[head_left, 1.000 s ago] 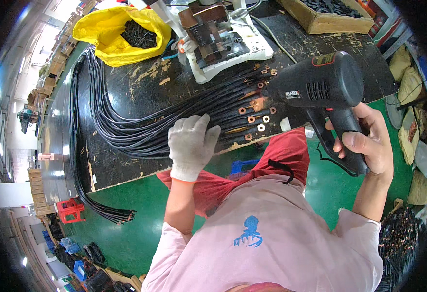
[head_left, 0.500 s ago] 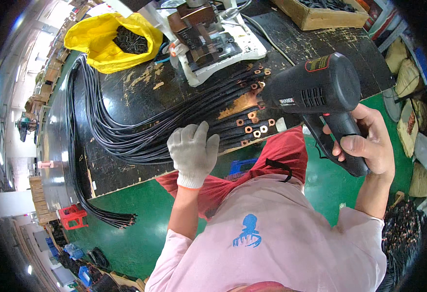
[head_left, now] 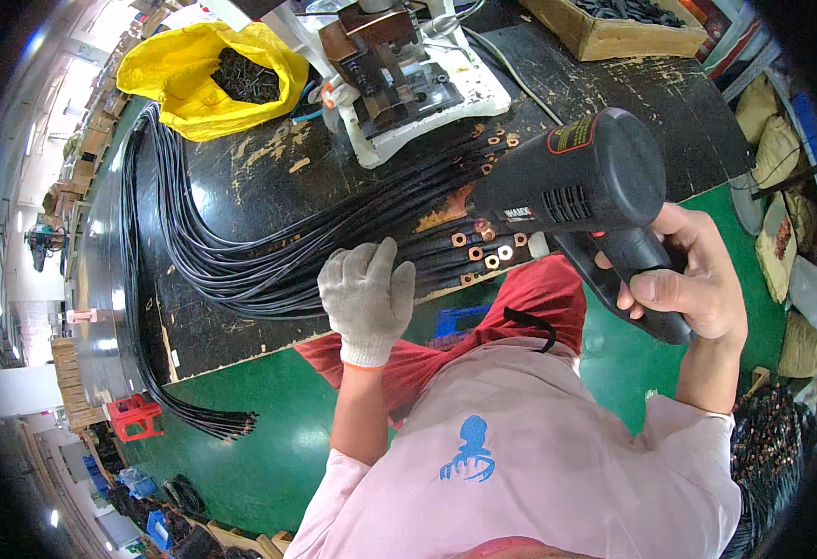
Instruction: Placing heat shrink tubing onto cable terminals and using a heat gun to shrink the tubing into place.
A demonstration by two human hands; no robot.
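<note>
A black heat gun (head_left: 567, 182) is gripped by its handle in my bare right hand (head_left: 697, 279), thumb across the grip. Its nozzle end points left, over the ends of a bundle of black cables (head_left: 269, 265). Copper ring lugs (head_left: 505, 252) tip these cables near the table's front edge; the gun's body hides some of them. My left hand (head_left: 367, 293), in a white-grey knit glove, presses on the cables left of the lugs. Its fingers bend over the bundle with the thumb apart, and the fingertips are partly hidden.
A white-based bench press (head_left: 427, 112) stands behind the cables. Left of it sits a yellow bag (head_left: 176, 98) of small dark pieces; a wooden box (head_left: 604, 37) is at the back right. Cables hang off the table's left front edge near a red stool (head_left: 134, 417).
The heat gun and my right hand have shifted left and slightly down, the nozzle further over the cables. My left hand stays on the bundle.
</note>
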